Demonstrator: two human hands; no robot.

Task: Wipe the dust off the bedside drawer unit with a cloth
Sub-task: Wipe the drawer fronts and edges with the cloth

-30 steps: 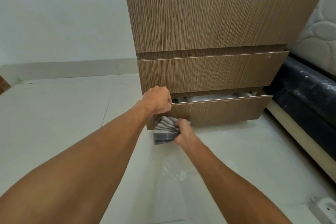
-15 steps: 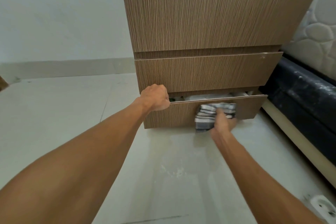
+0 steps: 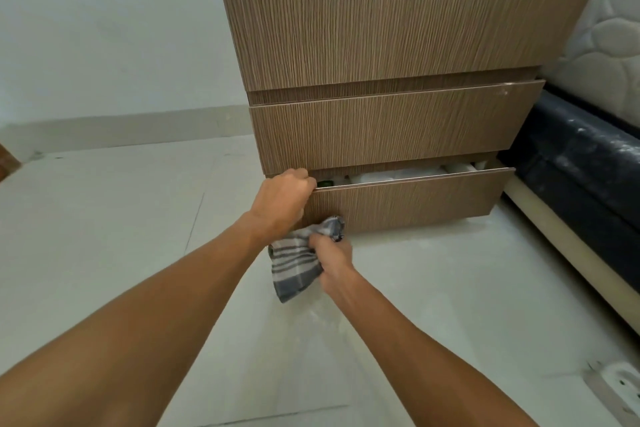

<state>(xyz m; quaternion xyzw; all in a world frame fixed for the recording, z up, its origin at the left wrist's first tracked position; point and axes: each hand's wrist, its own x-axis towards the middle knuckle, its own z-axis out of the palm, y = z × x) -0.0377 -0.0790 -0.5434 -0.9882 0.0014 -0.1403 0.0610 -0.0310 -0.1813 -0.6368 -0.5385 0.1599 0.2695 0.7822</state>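
The wood-grain bedside drawer unit [image 3: 398, 28] stands ahead on the pale floor. Its bottom drawer [image 3: 415, 199] is pulled out a little, with white items showing inside. My left hand [image 3: 282, 199] grips the top left corner of that drawer front. My right hand [image 3: 332, 260] holds a grey and white striped cloth [image 3: 294, 262] bunched at the drawer's lower left edge, just below my left hand. The cloth's top corner touches the drawer front; the rest hangs down over the floor.
A bed with a dark base [image 3: 581, 170] and a white quilted mattress [image 3: 606, 38] stands close on the right. A white power strip [image 3: 620, 388] lies on the floor at the lower right. The white wall and skirting run along the left.
My right hand swept the cloth from the drawer's left end to its right half, then back to the lower left corner. My left hand stayed on the drawer's corner.
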